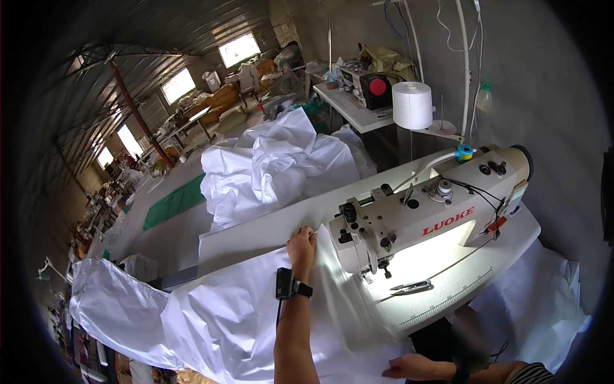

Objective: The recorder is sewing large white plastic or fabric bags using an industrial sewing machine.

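Observation:
A wide sheet of white fabric (224, 310) drapes over the near left side of the sewing table (448, 301). My left hand (302, 246), a small black device strapped at its wrist, pinches the fabric's far edge left of the needle area. At the lower edge of the view, my right hand (412, 367) is closed on the near part of the same fabric. Between the hands the cloth looks smeared by motion. The pale sewing machine (428, 208) stands to the right, its lamp lighting the bed. Thread snips (410, 287) lie on the table beside the presser foot.
Beyond the table is a large heap of white fabric (275, 163), near a green cloth (174, 201). A white thread cone (412, 105) stands behind the machine. More white fabric (534, 307) hangs at the right. A side shelf (358, 105) holds a black-and-red device.

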Demonstrator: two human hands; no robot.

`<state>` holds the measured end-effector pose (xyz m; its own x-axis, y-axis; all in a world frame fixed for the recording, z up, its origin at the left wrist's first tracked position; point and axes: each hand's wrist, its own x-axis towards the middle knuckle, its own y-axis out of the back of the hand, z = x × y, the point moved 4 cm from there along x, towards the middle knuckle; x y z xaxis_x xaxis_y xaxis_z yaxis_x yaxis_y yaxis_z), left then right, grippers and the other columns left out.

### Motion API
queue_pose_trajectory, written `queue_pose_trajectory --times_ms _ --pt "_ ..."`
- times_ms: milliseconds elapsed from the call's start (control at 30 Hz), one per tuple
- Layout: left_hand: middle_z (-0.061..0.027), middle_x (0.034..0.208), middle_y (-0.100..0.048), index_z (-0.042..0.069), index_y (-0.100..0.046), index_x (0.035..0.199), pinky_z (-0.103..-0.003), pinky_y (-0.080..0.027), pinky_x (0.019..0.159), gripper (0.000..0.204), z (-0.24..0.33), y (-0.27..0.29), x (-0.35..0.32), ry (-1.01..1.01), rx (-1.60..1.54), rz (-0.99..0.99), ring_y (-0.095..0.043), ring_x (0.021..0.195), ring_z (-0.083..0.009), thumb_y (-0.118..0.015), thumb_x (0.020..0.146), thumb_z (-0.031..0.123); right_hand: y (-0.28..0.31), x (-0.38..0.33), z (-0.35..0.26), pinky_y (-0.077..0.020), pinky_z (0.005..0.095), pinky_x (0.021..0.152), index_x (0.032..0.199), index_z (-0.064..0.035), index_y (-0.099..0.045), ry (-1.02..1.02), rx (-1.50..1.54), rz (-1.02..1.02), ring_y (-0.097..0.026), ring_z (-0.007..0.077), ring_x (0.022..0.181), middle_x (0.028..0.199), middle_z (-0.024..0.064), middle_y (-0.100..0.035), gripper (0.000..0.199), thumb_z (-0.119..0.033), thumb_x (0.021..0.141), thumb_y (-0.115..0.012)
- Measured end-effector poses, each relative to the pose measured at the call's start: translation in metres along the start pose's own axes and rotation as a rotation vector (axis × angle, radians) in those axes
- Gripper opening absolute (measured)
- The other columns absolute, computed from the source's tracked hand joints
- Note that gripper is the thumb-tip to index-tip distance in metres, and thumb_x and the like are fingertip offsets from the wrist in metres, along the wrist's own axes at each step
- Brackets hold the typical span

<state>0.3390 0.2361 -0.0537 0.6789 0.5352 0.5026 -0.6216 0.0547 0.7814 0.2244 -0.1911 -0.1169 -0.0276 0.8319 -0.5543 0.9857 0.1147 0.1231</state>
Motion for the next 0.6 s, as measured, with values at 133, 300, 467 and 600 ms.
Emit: queue_pose_trajectory --times_ms 133,300,467,600 --pt "-0.0041 0.089 -0.065 0.013 -0.061 0.087 -0.045 -0.045 0.078 0.01 0.055 0.015 -0.05 -0.078 -0.002 -0.021 -0.062 0.089 -0.0281 -0.066 0.086 0.021 0.014 -0.039 0.081 -0.0512 0.0371 0.085 0.114 -0.006 -0.067 -0.072 -0.388 0.098 -0.066 0.0332 0.096 0.1 0.0185 -0.068 0.048 -0.049 0.096 -0.055" --pt "-0.0042 0.086 -0.064 0.012 -0.06 0.085 -0.043 -0.044 0.075 0.009 0.083 0.036 -0.105 -0.053 -0.089 -0.013 -0.062 0.085 -0.0283 -0.068 0.084 0.016 0.045 -0.101 0.01 -0.0526 0.0405 0.07 0.096 -0.0086 -0.07 0.217 -0.471 0.341 -0.067 0.0309 0.078 0.084 0.0116 -0.067 0.03 -0.037 0.089 -0.066" --pt "-0.0053 0.086 -0.064 0.01 -0.061 0.086 -0.043 -0.043 0.075 0.009 0.082 0.047 -0.14 -0.073 -0.089 -0.052 -0.062 0.083 -0.029 -0.068 0.085 0.016 0.103 -0.217 -0.132 -0.0468 0.0342 0.061 0.087 -0.0126 -0.069 0.84 -0.325 1.194 -0.057 0.0194 0.071 0.08 0.0012 -0.059 0.017 -0.022 0.077 -0.08" --pt "-0.0072 0.086 -0.064 0.009 -0.062 0.088 -0.042 -0.043 0.075 0.01 0.117 0.04 -0.129 -0.123 -0.211 -0.039 -0.062 0.083 -0.0299 -0.069 0.084 0.014 0.064 -0.339 -0.119 -0.0311 0.0421 0.093 0.077 -0.0223 -0.06 1.622 -0.236 1.789 -0.039 0.0164 0.084 0.07 -0.006 -0.045 0.037 -0.055 0.094 -0.055"
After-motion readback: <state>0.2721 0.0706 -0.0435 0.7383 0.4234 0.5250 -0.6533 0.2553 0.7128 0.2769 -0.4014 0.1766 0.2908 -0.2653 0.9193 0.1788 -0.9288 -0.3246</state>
